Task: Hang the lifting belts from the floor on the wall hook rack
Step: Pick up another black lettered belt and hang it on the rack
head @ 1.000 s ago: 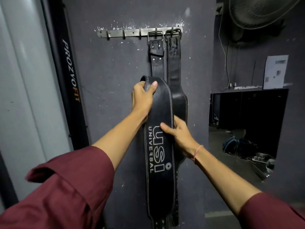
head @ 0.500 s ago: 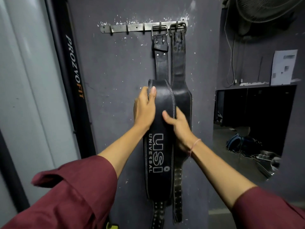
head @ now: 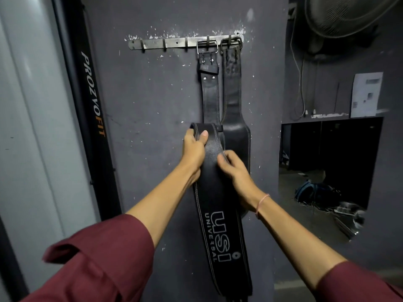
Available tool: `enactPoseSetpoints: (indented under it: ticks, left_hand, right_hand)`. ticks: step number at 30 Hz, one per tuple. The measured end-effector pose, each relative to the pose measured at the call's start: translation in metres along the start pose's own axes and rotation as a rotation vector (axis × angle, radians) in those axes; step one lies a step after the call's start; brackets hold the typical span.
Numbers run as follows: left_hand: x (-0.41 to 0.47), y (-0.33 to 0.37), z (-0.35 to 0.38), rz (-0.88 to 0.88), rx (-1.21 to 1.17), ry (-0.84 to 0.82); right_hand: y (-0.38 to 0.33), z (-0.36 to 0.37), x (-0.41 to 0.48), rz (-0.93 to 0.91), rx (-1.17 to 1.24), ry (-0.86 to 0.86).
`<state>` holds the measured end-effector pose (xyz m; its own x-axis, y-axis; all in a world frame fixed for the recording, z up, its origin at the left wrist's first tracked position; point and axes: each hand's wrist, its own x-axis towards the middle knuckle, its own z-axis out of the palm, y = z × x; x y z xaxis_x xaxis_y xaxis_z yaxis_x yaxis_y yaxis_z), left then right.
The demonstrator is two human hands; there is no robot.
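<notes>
A: What has shifted in the last second?

B: The right hand [head: 236, 171] has climbed the USI belt [head: 220, 214]. It was level with the top of the logo, and now it sits well above it, just below the fold. The left hand [head: 194, 150] has kept its place at the fold.

A: How are the hands holding?

B: The left hand grips the fold's left edge, thumb laid across the front and fingers curled behind. The right hand pinches the right edge, with the thumb on the front face and the fingers tucked behind, out of sight. It is slightly blurred.

A: And where is the belt itself?

B: Its silver buckle [head: 207, 46] is over a hook toward the right end of the wall hook rack [head: 170, 42]. The narrow strap drops flat against the grey wall [head: 152, 105]. The wide part is doubled forward at the hands and runs out past the bottom of the view.

A: Anything beside it?

B: A second belt [head: 234, 99] — hooked at the rack's right end, just beside the first, its wide part partly behind it. A black upright [head: 93, 94] lettered PROZVOFIT stands left of the wall.
</notes>
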<state>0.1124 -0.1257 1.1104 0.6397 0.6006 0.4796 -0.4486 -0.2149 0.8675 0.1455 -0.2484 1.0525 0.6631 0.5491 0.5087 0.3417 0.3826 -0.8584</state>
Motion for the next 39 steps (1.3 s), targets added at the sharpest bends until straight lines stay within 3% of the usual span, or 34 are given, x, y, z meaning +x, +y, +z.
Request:
enactPoseSetpoints:
  ticks: [8, 11, 14, 16, 19, 21, 25, 27, 29, 32, 34, 39]
  left_hand:
    - [-0.035, -0.023, 0.002, 0.303, 0.124, -0.085]
    - [-0.046, -0.02, 0.002, 0.363, 0.198, 0.013]
    - [-0.048, -0.004, 0.003, 0.281, 0.269, 0.164]
    - [-0.038, 0.007, 0.006, 0.107, 0.244, 0.186]
    - [-0.007, 0.02, 0.0, -0.188, -0.055, 0.129]
    - [0.013, 0.018, -0.006, -0.234, -0.203, 0.129]
    - [0.023, 0.027, -0.011, -0.244, -0.245, 0.276]
    - [0.025, 0.023, -0.012, -0.309, -0.328, 0.224]
    - [0.027, 0.017, -0.011, -0.265, -0.333, 0.217]
    - [0.021, 0.01, -0.003, -0.004, -0.196, 0.326]
    - [0.014, 0.006, 0.004, 0.131, -0.136, 0.294]
    - [-0.001, 0.007, 0.026, 0.24, -0.069, 0.161]
  right_hand:
    - [-0.067, 0.005, 0.064, 0.055, 0.168, 0.065]
    - [-0.069, 0.017, 0.075, 0.019, 0.147, 0.144]
    - [-0.048, 0.018, 0.068, 0.014, 0.066, 0.233]
    - [-0.036, 0.021, 0.054, -0.043, 0.03, 0.216]
    - [-0.023, 0.028, 0.034, -0.119, 0.012, 0.188]
    - [-0.016, 0.031, 0.024, -0.128, 0.008, 0.142]
    - [-0.009, 0.03, 0.006, -0.093, 0.009, 0.025]
    - [-0.006, 0.025, 0.003, -0.045, 0.032, -0.014]
    - [-0.003, 0.016, 0.004, -0.012, 0.083, -0.043]
    - [-0.006, 0.005, 0.017, 0.046, 0.134, 0.08]
    - [-0.021, 0.004, 0.028, 0.007, 0.14, 0.122]
    - [-0.061, 0.004, 0.065, -0.099, 0.133, 0.29]
